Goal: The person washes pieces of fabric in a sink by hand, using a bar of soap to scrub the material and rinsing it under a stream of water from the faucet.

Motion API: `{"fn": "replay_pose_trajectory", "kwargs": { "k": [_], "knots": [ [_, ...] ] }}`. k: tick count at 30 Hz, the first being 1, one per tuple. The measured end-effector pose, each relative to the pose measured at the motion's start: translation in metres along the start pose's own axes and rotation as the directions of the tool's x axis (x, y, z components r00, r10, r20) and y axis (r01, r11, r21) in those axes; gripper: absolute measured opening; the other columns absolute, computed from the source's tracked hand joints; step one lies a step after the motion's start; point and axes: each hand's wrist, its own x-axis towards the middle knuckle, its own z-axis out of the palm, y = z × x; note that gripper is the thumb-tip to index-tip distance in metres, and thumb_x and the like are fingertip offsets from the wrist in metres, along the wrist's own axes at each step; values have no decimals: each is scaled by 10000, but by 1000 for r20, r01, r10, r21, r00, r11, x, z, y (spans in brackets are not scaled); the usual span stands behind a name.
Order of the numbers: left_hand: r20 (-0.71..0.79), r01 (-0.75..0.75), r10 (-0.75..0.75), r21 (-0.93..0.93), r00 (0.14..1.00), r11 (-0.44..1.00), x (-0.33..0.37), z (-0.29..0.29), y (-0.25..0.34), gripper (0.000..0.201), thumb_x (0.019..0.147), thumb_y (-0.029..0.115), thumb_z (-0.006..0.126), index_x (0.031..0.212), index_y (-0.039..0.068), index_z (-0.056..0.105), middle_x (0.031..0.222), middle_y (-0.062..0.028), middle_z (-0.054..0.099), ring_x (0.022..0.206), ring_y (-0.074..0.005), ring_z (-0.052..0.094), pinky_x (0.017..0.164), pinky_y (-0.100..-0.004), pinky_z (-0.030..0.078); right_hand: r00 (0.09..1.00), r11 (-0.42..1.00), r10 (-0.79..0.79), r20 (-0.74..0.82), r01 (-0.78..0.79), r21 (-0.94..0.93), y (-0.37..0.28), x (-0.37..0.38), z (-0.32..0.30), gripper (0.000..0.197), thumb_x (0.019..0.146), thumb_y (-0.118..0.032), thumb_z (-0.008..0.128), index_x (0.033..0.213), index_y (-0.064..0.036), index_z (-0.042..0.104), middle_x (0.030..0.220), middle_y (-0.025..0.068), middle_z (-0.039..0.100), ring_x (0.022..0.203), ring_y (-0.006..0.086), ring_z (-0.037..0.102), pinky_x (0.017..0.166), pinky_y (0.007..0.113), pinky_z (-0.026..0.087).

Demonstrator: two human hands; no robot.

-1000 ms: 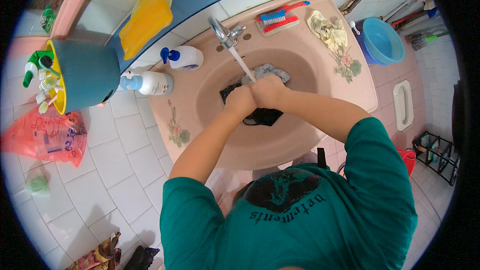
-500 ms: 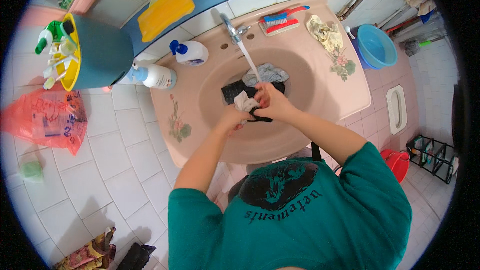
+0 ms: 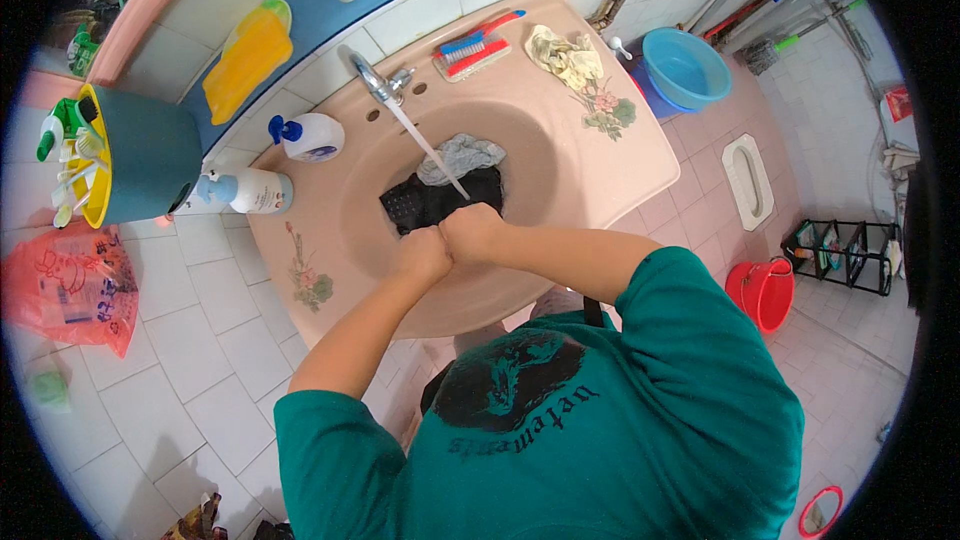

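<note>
My two hands meet as fists over the near side of the pink sink. The left hand is closed, its knuckles against the closed right hand; whatever they grip is hidden inside the fingers. Just beyond them a wet black cloth lies in the bowl. A light grey cloth rests against its far side. Water runs from the chrome tap onto the cloths.
A white pump bottle and a lotion bottle stand on the sink's left side. Scrub brushes and a crumpled cream-coloured item lie on the back ledge. At right are a blue basin and a red bucket.
My hands have come together into fists and drawn nearer to me. The white cloth seen between them before no longer shows. The whole view has shifted, with the sink now further left.
</note>
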Motion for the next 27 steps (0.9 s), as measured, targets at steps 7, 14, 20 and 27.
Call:
{"fn": "replay_pose_trajectory", "kwargs": {
  "k": [7,14,20,27],
  "knots": [
    [-317,-34,-1,-105,948,994,-3,-33,31,407,712,206,732,989,22,497,929,-165,549,821,-364,604,708,-437,513,892,893,398,-215,-323,312,34,-71,-21,292,713,-239,663,931,-45,652,892,177,667,849,332,655,759,431,520],
    [-263,30,-100,-259,959,965,18,32,24,694,699,297,762,1264,47,445,1347,-222,372,1249,-418,368,1001,-486,365,505,670,735,-454,-643,370,156,-153,-62,799,661,-457,759,1255,-26,442,1159,230,552,1017,369,586,856,444,471],
    [-85,183,-195,-129,977,975,60,73,16,738,807,500,591,1363,70,368,1491,-139,220,1386,-372,145,1054,-656,125,362,792,381,-851,-603,99,139,-133,-57,752,689,-333,755,1307,-58,428,1307,239,433,1182,423,450,976,495,375],
    [-23,154,-183,-447,983,881,64,43,-12,563,827,466,601,1150,5,583,1080,-109,637,960,-309,606,882,-441,433,878,890,77,-472,152,429,83,-56,-4,495,738,-102,695,1206,-75,537,1299,173,477,1210,337,461,1002,395,398]
  ]
}}
